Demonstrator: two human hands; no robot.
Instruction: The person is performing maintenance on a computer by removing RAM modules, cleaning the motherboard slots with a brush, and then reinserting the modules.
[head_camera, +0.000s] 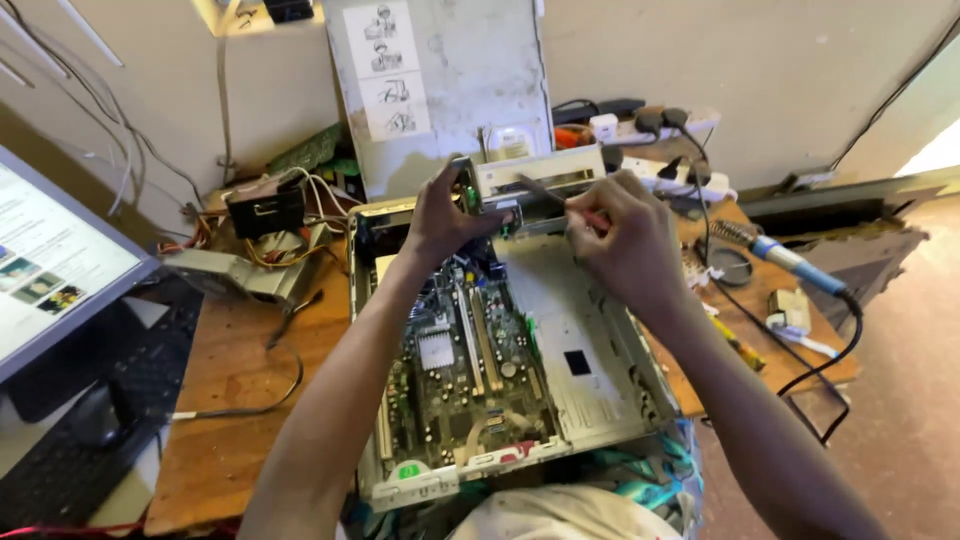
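Observation:
An open beige computer case (600, 380) lies on the wooden table, its green motherboard (465, 370) exposed. At the case's far end sits a beige drive unit (545, 172). My left hand (445, 215) grips the left end of that drive unit, fingers curled round its corner. My right hand (625, 245) holds a screwdriver (565, 200) with a red handle, its dark shaft pointing left toward the drive's front face. The tip's exact contact point is too small to make out.
A monitor (60, 265) and black keyboard (110, 410) stand at the left. A black-boxed power supply with loose wires (265, 215) lies left of the case. A blue-handled soldering iron (790, 260) and its cable rest at right. A case panel (440, 80) leans on the wall beside a power strip (650, 125).

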